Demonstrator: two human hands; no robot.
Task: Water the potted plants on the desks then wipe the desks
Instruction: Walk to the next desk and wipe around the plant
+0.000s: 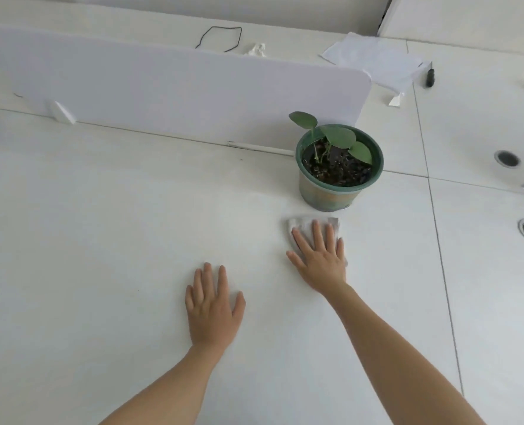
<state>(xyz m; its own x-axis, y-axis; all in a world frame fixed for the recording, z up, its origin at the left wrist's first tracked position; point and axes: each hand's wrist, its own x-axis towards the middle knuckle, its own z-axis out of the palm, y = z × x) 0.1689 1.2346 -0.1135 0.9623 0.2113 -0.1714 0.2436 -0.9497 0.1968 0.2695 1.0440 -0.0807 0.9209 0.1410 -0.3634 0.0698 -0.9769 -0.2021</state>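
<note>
We take this for an office. We see several white tables (101, 225) pushed together edge to edge, with thin seams (432, 194) running between them, as at a shared workstation. A low white divider panel (178, 96) stands upright along the back edge of the nearest table and screens it from the one behind. Two round cable holes (507, 158) are set into the tables on the right (dark inside, each ringed with metal). Loose sheets of paper (377, 59) lie on a far table, a thin black cord (221, 36) curls behind the panel, and a small potted plant (339, 167) stands just beside the panel's rounded end.
</note>
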